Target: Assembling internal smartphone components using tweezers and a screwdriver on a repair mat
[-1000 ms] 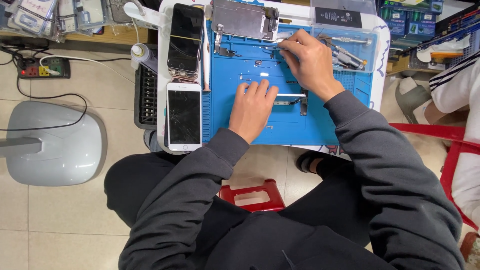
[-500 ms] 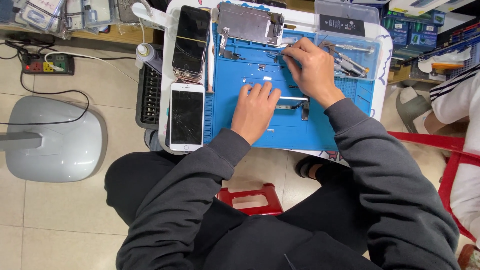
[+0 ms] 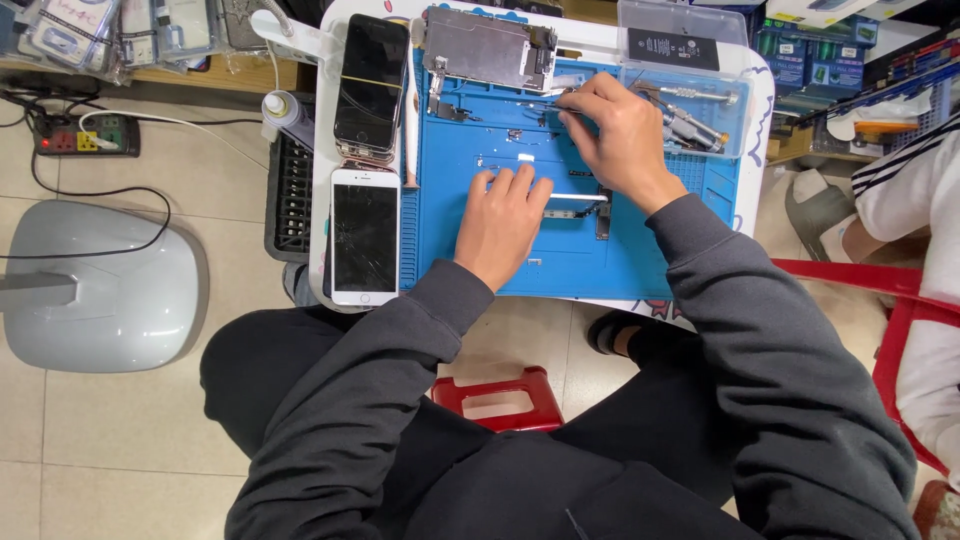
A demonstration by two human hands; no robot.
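On the blue mat [image 3: 640, 262] covering most of a small white tabletop [image 3: 752, 140], phone repair work stands midway: a bare metal phone frame [image 3: 487, 46] lies opened at the far edge, and small loose parts, too many and too small to count, dot the mat's middle. The left hand [image 3: 503, 220] rests flat near the mat's centre, fingers stretched forward and close together, pressing something hidden beneath. The right hand [image 3: 618, 140] pinches a thin metal tool [image 3: 548, 104], its tip over the mat's far half. Nothing appears reassembled yet. Counted: two whole phones, a black one [image 3: 371, 85] at the far left corner and a white one with a cracked screen [image 3: 364, 236] along the left edge; one frame; one clear tray of tools [image 3: 690, 120] at the right edge.
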